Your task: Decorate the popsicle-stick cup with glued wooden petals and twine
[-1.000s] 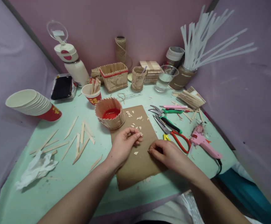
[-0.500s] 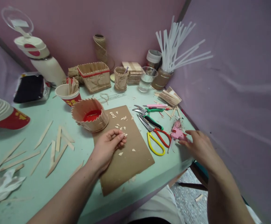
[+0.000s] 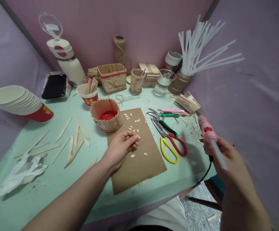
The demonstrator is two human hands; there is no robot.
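Observation:
My left hand (image 3: 123, 146) is closed over the brown cardboard sheet (image 3: 139, 173), pinching a small pale wood chip (image 3: 137, 137) between thumb and finger. Several similar chips lie scattered on the cardboard. Just behind that hand stands a round basket (image 3: 107, 115) of wooden strips with a jagged rim and a red inside bottom. At the right, my right hand (image 3: 222, 150) grips a pink hot glue gun (image 3: 208, 130) above the table edge. A clear glue stick sticks out of its back, and a black cord hangs down. Scissors (image 3: 170, 146) with red and yellow handles lie between the hands.
Green-handled pruners (image 3: 164, 120) lie behind the scissors. Cut wooden sticks (image 3: 73, 146) and crumpled tissue (image 3: 22, 175) lie at left, near stacked paper cups (image 3: 21, 104). Along the back stand a rectangular basket (image 3: 112, 78), a cup of water (image 3: 162, 85) and a jar of glue sticks (image 3: 180, 81).
My right hand has taken hold of the glue gun and lifted it off the table. My left hand keeps its pinch over the cardboard. The view has shifted left.

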